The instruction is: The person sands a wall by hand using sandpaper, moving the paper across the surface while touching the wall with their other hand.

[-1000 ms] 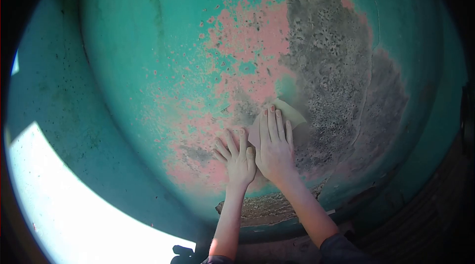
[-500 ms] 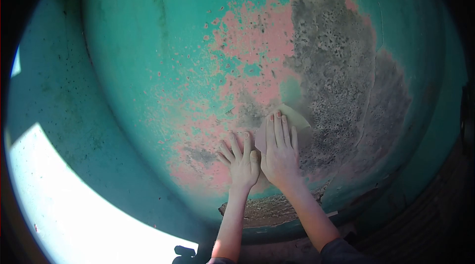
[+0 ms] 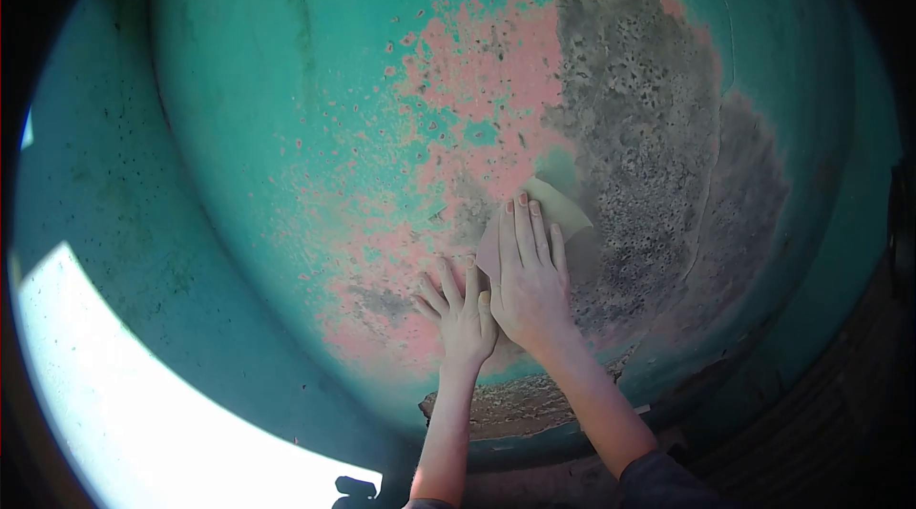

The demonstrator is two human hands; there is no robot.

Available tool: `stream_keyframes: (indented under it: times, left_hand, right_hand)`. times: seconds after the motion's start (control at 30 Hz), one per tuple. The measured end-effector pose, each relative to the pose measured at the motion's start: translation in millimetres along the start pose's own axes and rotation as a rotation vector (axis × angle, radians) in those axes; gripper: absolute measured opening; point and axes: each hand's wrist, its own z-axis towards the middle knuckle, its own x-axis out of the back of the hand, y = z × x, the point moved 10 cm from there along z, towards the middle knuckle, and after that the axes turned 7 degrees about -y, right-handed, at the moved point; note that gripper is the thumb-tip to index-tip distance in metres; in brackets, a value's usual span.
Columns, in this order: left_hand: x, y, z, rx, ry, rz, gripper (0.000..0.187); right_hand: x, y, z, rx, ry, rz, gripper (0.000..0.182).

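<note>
My left hand (image 3: 462, 314) lies flat with spread fingers on a curved green panel (image 3: 239, 80), over a worn pink patch (image 3: 487, 61). To its right, my right hand (image 3: 532, 270) presses a thin pale sheet (image 3: 563, 206) against the same panel, fingers extended and close together over it. The sheet sticks out past both sides of the fingers, and part of it is hidden under the palm. A rough grey pitted area (image 3: 639, 127) spreads up and to the right of my right hand.
Below the hands, a broken brown strip (image 3: 525, 406) runs along the panel's lower edge. A blue-green curved surface (image 3: 105, 156) is at the left, with a bright white area (image 3: 143, 385) under it. A small black object (image 3: 356, 486) is at the bottom.
My right hand and the sheet have moved slightly left and up across the panel. My left hand has stayed almost in place. The view has shifted a little.
</note>
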Motion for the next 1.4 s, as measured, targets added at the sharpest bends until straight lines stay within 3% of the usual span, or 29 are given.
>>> stream_keyframes:
  times: [0.33,0.47,0.63,0.77,0.93,1.17,1.33,1.4]
  left_hand:
    - [-1.8,-2.6,-2.5,0.001,0.009,0.0,0.054]
    - [4.2,3.6,-3.6,-0.048,0.062,-0.016,0.054]
    - [-2.5,-3.7,-3.7,-0.005,-0.01,0.008,0.055]
    - [-1.4,-2.3,-4.3,-0.032,0.007,-0.015,0.055]
    - [-1.8,-1.4,-3.3,-0.015,-0.02,0.003,0.056]
    - [0.8,-4.9,-17.5,0.008,-0.105,0.007,0.057]
    - [11.0,24.8,-19.8,0.011,-0.035,0.032,0.057]
    - [20.1,45.5,-15.5,-0.028,0.017,-0.096,0.057]
  right_hand:
    - [-6.0,-3.1,-5.4,0.038,-0.052,-0.027,0.074]
    - [-41.2,3.2,-38.9,0.065,-0.079,-0.107,0.073]
    - [-1.3,-8.4,-0.8,0.051,-0.029,0.019,0.07]
    - [-36.1,2.6,-39.5,0.065,-0.071,-0.094,0.071]
    - [1.4,-8.4,-7.3,0.083,-0.01,-0.005,0.068]
    - [-66.0,40.4,-98.0,0.021,-0.149,-0.106,0.073]
    - [3.7,81.3,-34.2,-0.046,-0.051,-0.08,0.079]
    - [18.0,87.7,-29.3,-0.028,-0.022,-0.091,0.079]
